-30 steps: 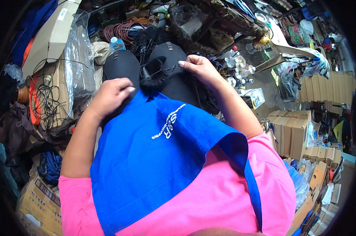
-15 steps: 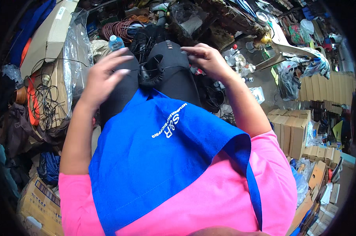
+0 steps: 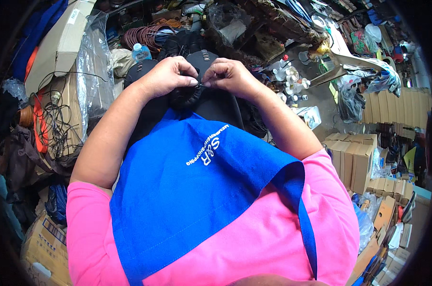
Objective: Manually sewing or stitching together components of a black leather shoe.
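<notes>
A black shoe (image 3: 184, 99) lies in my lap between my thighs, above the blue apron (image 3: 177, 162). Closed at its upper edge, my left hand (image 3: 170, 78) has its thumb and fingertips pressed to the shoe. My right hand (image 3: 231, 78) is pinched shut just beside the left fingertips. Something thin and dark seems to be between the two pinches, too small to name. Part of the shoe is hidden under my left hand.
A blue-capped bottle (image 3: 140, 52) stands beyond my left knee, near coiled reddish hose (image 3: 142, 37). Cardboard (image 3: 65, 43) and tangled black wire (image 3: 61, 124) lie at left. Small white bottles (image 3: 290, 76) cluster on the right, with stacked cartons (image 3: 352, 155) nearer.
Both hands, apart and raised on either side of the shoe before, have come together over it. Their fingers have closed, and the left hand now grips the shoe's edge.
</notes>
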The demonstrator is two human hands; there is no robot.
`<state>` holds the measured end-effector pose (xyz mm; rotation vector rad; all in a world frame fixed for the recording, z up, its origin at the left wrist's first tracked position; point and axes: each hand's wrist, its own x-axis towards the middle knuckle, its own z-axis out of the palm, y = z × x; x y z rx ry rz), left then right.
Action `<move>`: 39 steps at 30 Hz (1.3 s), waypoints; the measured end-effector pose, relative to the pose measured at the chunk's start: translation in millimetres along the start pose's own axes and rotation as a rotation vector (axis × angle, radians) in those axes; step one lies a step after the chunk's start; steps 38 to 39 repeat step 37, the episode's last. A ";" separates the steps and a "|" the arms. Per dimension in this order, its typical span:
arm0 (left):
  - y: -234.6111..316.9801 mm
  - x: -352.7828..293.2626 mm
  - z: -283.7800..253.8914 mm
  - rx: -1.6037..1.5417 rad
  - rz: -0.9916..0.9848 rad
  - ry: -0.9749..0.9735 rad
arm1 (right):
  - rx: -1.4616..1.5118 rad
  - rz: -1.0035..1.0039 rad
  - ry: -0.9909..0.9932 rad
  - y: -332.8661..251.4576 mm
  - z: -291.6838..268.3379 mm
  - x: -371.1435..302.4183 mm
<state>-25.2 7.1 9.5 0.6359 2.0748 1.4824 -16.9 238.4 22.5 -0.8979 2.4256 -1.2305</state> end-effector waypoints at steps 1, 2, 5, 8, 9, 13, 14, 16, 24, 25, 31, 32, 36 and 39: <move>-0.4 0.0 0.0 0.023 -0.034 0.003 | 0.029 0.013 0.029 0.8 4.1 -2.0; -0.7 -0.5 0.0 -0.072 -0.049 -0.029 | 0.028 0.065 0.074 1.4 7.3 -5.1; -1.2 -1.9 -1.5 -0.100 -0.065 -0.088 | -0.022 0.034 0.177 1.4 15.6 -16.3; 0.3 -1.4 -2.8 -0.007 -0.069 -0.142 | -0.100 -0.028 0.197 -1.4 18.6 -25.0; 1.3 -0.7 -2.8 0.001 -0.051 -0.171 | -0.170 -0.032 0.186 -3.2 17.9 -26.1; 6.4 1.8 -3.4 0.103 -0.056 -0.220 | -0.286 -0.077 0.177 -18.9 12.8 -23.4; 7.0 2.3 -2.9 0.104 -0.050 -0.229 | -0.370 -0.086 0.125 -24.0 10.3 -21.4; 7.3 2.7 -2.4 0.103 -0.045 -0.240 | -0.451 -0.093 0.072 -34.6 4.6 -16.7; 7.2 16.2 -5.9 0.244 0.000 -0.192 | -0.723 -0.130 -0.157 -37.2 6.1 8.3; 5.6 17.0 -6.1 0.205 -0.006 -0.139 | -0.583 -0.019 -0.142 -32.8 8.9 9.3; 3.1 -5.2 7.1 0.497 0.158 0.325 | 0.081 0.187 -0.099 1.8 -4.2 -0.9; 2.5 -16.6 8.5 0.487 0.120 0.357 | 0.339 0.271 -0.079 5.6 -5.7 -3.9; 0.3 -43.2 13.2 0.441 0.051 0.272 | 0.007 0.150 -0.106 7.1 1.9 -15.9; 0.1 -44.7 13.5 0.427 0.050 0.198 | 0.007 0.146 -0.109 5.8 1.4 -14.3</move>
